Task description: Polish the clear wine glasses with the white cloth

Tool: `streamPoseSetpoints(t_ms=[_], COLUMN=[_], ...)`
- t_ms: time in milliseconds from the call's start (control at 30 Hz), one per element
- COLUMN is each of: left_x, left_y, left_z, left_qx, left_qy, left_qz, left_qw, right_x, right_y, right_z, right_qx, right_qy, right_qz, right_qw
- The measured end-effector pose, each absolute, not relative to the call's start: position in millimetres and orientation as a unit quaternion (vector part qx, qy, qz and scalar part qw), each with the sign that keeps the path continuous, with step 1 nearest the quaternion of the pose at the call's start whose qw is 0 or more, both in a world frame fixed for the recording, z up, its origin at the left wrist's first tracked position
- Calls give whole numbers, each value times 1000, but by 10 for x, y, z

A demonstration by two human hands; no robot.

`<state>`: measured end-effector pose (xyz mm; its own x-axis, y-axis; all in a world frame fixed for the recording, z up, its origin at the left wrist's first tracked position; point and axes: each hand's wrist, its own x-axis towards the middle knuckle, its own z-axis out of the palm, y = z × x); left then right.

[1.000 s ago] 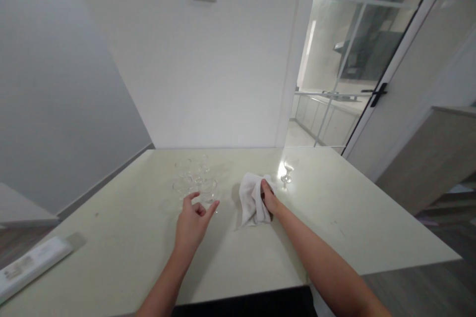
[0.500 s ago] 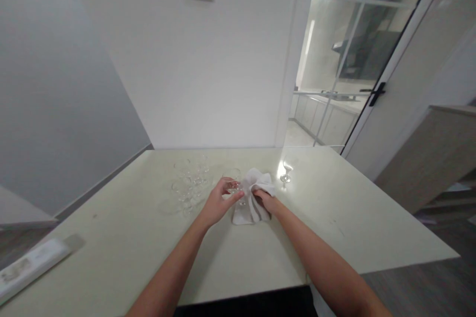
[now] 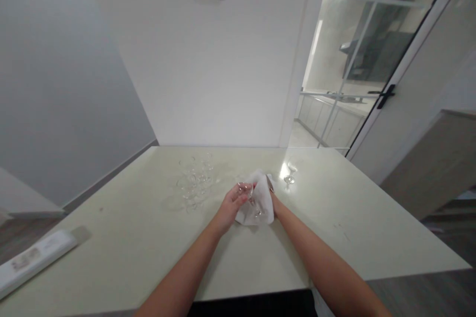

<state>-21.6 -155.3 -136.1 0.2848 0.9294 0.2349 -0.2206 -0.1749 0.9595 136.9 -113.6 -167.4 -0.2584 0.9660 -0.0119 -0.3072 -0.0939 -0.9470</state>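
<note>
My left hand (image 3: 231,205) is closed around the bowl of a clear stemmed glass (image 3: 246,189). The glass lies tilted, its foot towards the lower right, in front of a white cloth (image 3: 265,200). My right hand (image 3: 273,199) holds the cloth from behind and the right side, and most of its fingers are hidden by the fabric. To the left, several clear stemmed glasses (image 3: 193,183) stand close together on the pale table (image 3: 148,252). A single stemmed glass (image 3: 289,178) stands upright to the right of the cloth.
A white power strip (image 3: 35,260) lies at the table's left front edge. A white wall (image 3: 223,69) rises behind the table. At the right are a glazed door with a black handle (image 3: 386,95) and a wooden cabinet (image 3: 439,153).
The glass in my left hand has tipped over, bringing its foot against the cloth. My right hand has slid behind the cloth, which is now spread more open. The view has shifted slightly.
</note>
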Motion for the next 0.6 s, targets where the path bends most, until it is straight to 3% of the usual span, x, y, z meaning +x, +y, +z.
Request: streamPoseSetpoints(t_ms=[200, 367, 500, 600], left_x=[-216, -204, -264, -317], left_y=[-1561, -1556, -1543, -1558], left_z=[-1294, -1325, -1326, -1292], left_qx=[506, 516, 573, 673], left_qy=[238, 277, 378, 477], left_qz=[506, 494, 467, 411], left_qw=[657, 642, 557, 389], right_x=[1334, 1389, 1500, 1570], right_y=[-1260, -1255, -1209, -1197], right_z=[-1662, -1464, -1371, -1394], right_qx=[-344, -351, -323, -325], right_qy=[-390, -371, -363, -378], right_qz=[700, 685, 689, 676], right_qw=[489, 520, 537, 543])
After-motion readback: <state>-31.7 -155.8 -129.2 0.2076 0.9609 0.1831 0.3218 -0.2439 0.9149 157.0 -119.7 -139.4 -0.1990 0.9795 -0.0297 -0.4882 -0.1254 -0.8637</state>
